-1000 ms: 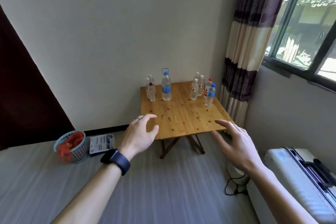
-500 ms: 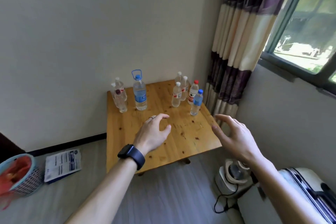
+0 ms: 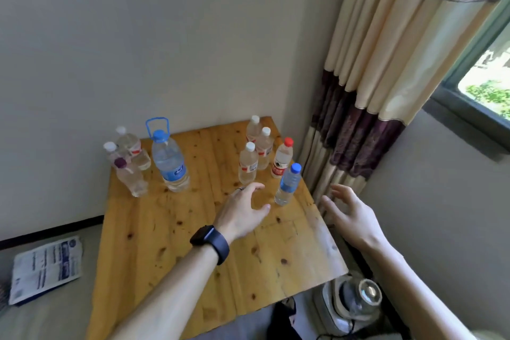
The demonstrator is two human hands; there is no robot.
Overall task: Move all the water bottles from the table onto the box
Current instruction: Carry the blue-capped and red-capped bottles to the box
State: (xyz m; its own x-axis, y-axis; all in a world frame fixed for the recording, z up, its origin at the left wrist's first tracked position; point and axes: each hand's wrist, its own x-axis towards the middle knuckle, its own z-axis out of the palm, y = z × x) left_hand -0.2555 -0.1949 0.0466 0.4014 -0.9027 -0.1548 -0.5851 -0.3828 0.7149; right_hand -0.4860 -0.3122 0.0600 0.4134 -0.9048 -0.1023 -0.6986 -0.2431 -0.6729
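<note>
Several water bottles stand upright at the far end of a wooden table (image 3: 193, 257). A large bottle with a blue handle (image 3: 169, 160) stands left of centre, with three small clear bottles (image 3: 129, 165) to its left. On the right stand white-capped bottles (image 3: 248, 164), a red-capped bottle (image 3: 281, 159) and a blue-capped bottle (image 3: 288, 185). My left hand (image 3: 244, 211) hovers open over the table, its fingers spread just left of the blue-capped bottle. My right hand (image 3: 350, 215) is open past the table's right edge. No box is in view.
A striped curtain (image 3: 372, 77) hangs right of the table, beside a window (image 3: 485, 83). A kettle-like appliance (image 3: 356, 301) sits on the floor by the table's near right corner. A printed packet (image 3: 45, 268) lies on the floor at left.
The camera has come closer to the table. Both hands have reached forward; my left hand is now near the blue-capped bottle. The suitcase and basket have left the view.
</note>
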